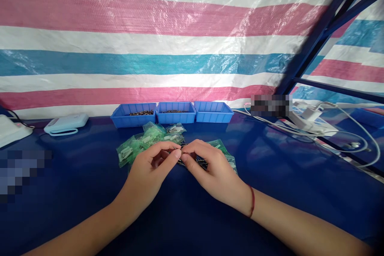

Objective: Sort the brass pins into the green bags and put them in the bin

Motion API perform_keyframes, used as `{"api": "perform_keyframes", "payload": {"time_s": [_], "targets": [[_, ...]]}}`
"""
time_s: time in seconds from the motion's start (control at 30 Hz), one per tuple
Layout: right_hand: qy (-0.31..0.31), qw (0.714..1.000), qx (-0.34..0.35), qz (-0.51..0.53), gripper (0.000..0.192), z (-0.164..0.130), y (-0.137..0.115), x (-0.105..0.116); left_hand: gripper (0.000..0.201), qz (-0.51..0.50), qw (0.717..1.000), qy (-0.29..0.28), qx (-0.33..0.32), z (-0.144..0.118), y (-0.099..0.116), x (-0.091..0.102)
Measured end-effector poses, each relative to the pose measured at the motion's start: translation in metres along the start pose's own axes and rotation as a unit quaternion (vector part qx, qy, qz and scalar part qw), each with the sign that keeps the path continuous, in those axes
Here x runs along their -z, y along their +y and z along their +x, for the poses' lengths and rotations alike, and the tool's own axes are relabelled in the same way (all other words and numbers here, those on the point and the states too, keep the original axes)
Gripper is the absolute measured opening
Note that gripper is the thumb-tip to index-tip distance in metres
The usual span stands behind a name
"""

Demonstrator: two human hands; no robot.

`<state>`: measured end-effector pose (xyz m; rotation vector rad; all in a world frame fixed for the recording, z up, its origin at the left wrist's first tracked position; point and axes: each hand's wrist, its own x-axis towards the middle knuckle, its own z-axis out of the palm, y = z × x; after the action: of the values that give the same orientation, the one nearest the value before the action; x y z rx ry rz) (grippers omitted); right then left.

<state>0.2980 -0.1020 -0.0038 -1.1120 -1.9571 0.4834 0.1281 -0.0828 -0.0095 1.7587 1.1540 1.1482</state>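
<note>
as hands [181, 164] pinch, green bags [144, 142], blue trays [171, 113]

Glossy plastic trays [133, 120], woven tarpaulin [150, 48]

The small dark parts [192, 162] under the left hand [148, 176] and the right hand [211, 174] are mostly covered by the fingers, and they are too small to say what they are. It is not clear if the fingertips pinch one. The contents of the two left blue trays [133, 115] are only dark specks. A blurred patch [271, 105] hides something far right, another [21, 172] near left. The white device [10, 130] is cut by the left edge.
</note>
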Motion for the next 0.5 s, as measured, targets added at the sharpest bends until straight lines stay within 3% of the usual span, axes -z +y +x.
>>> {"api": "perform_keyframes", "payload": {"time_s": [0.5], "targets": [[-0.024,1.0,-0.009,0.008,0.017,-0.0001,0.001,-0.0011,0.013,0.012,1.0,-0.004,-0.01,-0.0009,0.0009,-0.0013]]}}
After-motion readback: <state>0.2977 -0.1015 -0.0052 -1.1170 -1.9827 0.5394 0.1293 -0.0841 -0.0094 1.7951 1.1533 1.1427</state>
